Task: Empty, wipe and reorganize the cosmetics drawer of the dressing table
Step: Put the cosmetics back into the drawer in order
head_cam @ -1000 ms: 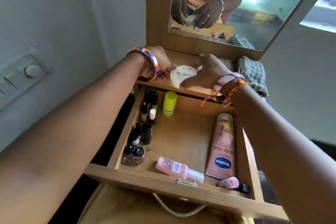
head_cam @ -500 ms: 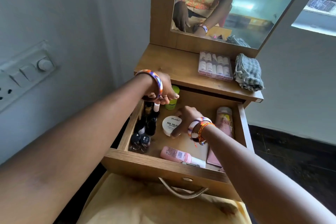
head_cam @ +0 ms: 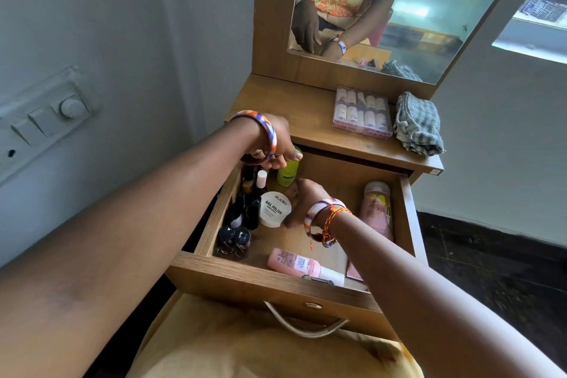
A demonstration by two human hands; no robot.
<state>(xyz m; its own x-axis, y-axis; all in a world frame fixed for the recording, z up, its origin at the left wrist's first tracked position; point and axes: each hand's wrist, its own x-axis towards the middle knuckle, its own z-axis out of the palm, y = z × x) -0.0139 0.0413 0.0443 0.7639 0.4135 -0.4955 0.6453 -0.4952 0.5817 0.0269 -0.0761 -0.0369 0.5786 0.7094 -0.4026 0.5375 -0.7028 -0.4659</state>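
Observation:
The wooden drawer (head_cam: 260,282) of the dressing table is pulled out. My right hand (head_cam: 302,201) is inside it, fingers closed on the right side of a white round nail polish remover jar (head_cam: 274,209) that rests on the drawer floor beside several dark nail polish bottles (head_cam: 245,218) along the left wall. My left hand (head_cam: 276,147) hovers over the back left corner, fingers loosely curled and holding nothing, just above a green bottle (head_cam: 288,173). A pink bottle (head_cam: 291,262) lies at the front, and a pink Vaseline tube (head_cam: 377,212) lies along the right side.
On the table top (head_cam: 294,107) sit a clear box of nail polish bottles (head_cam: 362,112) and a folded grey checked cloth (head_cam: 418,124). A mirror (head_cam: 429,9) stands behind. A switch panel (head_cam: 40,120) is on the left wall. The drawer handle (head_cam: 303,327) points toward me.
Both hands came down from the table top. My right hand carried the white jar into the drawer and set it beside the dark bottles; my left hand let go of it.

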